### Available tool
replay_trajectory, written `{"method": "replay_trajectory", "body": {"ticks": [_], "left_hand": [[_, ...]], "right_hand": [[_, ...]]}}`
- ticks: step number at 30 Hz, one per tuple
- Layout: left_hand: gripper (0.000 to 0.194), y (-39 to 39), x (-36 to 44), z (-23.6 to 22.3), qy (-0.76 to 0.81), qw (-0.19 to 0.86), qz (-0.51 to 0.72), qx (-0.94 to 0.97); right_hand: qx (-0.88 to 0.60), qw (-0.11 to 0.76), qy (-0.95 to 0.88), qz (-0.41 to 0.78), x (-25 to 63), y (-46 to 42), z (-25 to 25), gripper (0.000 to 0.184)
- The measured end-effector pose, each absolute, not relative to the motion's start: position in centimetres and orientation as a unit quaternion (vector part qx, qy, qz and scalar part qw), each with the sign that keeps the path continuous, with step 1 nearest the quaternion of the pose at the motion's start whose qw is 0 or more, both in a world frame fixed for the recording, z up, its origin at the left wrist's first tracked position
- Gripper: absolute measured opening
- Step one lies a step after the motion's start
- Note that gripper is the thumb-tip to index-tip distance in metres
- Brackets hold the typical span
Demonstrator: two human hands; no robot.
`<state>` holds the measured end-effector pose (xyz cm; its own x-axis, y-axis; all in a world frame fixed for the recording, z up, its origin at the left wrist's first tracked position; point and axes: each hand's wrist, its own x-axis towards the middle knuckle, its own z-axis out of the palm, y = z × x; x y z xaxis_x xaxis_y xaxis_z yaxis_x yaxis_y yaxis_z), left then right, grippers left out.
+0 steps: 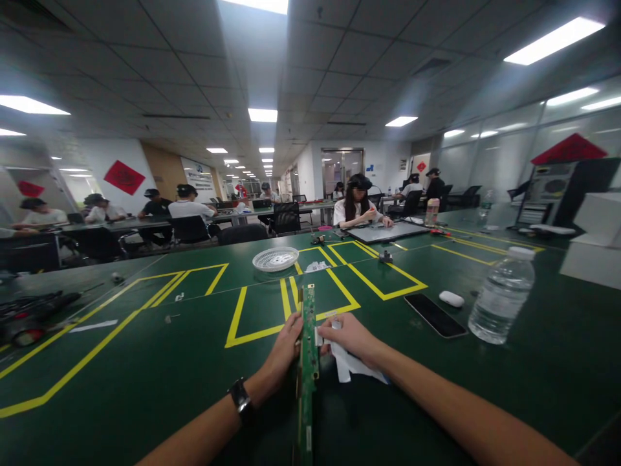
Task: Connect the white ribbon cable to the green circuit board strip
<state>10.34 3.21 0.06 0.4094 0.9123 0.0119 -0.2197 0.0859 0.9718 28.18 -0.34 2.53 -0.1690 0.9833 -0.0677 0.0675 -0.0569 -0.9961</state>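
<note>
A long green circuit board (309, 343) stands on edge in front of me, its near end running out of the bottom of the view. My left hand (287, 338), with a dark watch on the wrist, grips the board from its left side. On the other side, my right hand (350, 335) is closed in a pinch on a white flat ribbon cable (343, 364), close against the board's face. Folded lengths of the cable hang below the fingers. Whether its end sits in a connector is hidden by the fingertips.
Right of my hands lie a black phone (435, 315), a white earbud case (451, 298) and a water bottle (502, 296). A white plastic basket (275, 251) stands ahead. Dark tools (36, 314) lie far left. Across the table a person (358, 206) works at a flat panel (388, 231).
</note>
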Motion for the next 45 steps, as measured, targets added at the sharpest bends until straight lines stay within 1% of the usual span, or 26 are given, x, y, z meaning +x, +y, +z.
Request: {"method": "replay_trajectory", "body": {"ticks": [2, 4, 6, 8, 11, 14, 17, 20, 22, 25, 27, 33, 36, 40, 42, 45], "left_hand": [[0.047, 4.0, 10.4, -0.3, 0.325, 0.655, 0.489, 0.475], [0.042, 4.7, 10.1, -0.6, 0.343, 0.624, 0.535, 0.455], [0.037, 5.2, 9.7, -0.7, 0.373, 0.582, 0.554, 0.464], [0.034, 5.4, 9.3, -0.7, 0.403, 0.537, 0.553, 0.493], [0.033, 5.3, 9.0, -0.4, 0.431, 0.480, 0.543, 0.537], [0.034, 5.2, 9.0, -0.3, 0.441, 0.459, 0.539, 0.551], [0.037, 5.1, 9.1, -0.1, 0.438, 0.465, 0.530, 0.558], [0.036, 4.9, 9.3, 0.0, 0.428, 0.466, 0.523, 0.571], [0.034, 4.7, 9.3, 0.1, 0.425, 0.469, 0.515, 0.579], [0.032, 4.6, 9.3, 0.2, 0.424, 0.469, 0.508, 0.585], [0.031, 4.6, 9.2, 0.2, 0.429, 0.450, 0.516, 0.590], [0.022, 4.8, 9.0, 0.4, 0.438, 0.389, 0.551, 0.593], [0.021, 4.8, 9.0, 0.4, 0.432, 0.394, 0.550, 0.596], [0.025, 4.8, 9.0, 0.2, 0.434, 0.393, 0.487, 0.648], [0.025, 4.8, 9.0, -0.1, 0.423, 0.349, 0.427, 0.719], [0.027, 4.7, 9.1, -0.8, 0.405, 0.244, 0.322, 0.820]], "right_hand": [[-0.533, 0.429, -0.545, 0.484, 30.0, 0.6, 2.8, 0.030], [-0.609, 0.411, -0.570, 0.367, 32.4, 1.5, 2.9, 0.030], [-0.677, 0.354, -0.611, 0.208, 34.9, 2.2, 2.9, 0.031], [-0.724, 0.277, -0.625, 0.086, 37.0, 2.6, 2.6, 0.031], [-0.758, 0.183, -0.626, -0.022, 38.7, 2.9, 1.9, 0.028], [-0.745, 0.165, -0.642, -0.080, 39.1, 3.1, 1.3, 0.021], [-0.668, 0.184, -0.716, -0.086, 39.1, 3.3, 0.9, 0.018], [-0.592, 0.199, -0.778, -0.065, 39.1, 3.7, 0.4, 0.022], [-0.575, 0.204, -0.791, -0.055, 39.2, 3.9, 0.1, 0.024], [-0.578, 0.208, -0.787, -0.051, 39.3, 4.1, -0.2, 0.023], [-0.588, 0.204, -0.781, -0.051, 39.4, 4.1, -0.4, 0.026], [-0.630, 0.152, -0.760, -0.051, 39.4, 4.2, -0.8, 0.055], [-0.632, 0.154, -0.758, -0.050, 39.3, 4.2, -0.6, 0.055], [-0.627, 0.163, -0.760, -0.042, 38.9, 3.7, 0.1, 0.048], [-0.627, 0.164, -0.761, -0.040, 38.7, 3.5, 0.4, 0.046], [-0.631, 0.171, -0.755, -0.049, 38.5, 3.3, 0.7, 0.042]]}}
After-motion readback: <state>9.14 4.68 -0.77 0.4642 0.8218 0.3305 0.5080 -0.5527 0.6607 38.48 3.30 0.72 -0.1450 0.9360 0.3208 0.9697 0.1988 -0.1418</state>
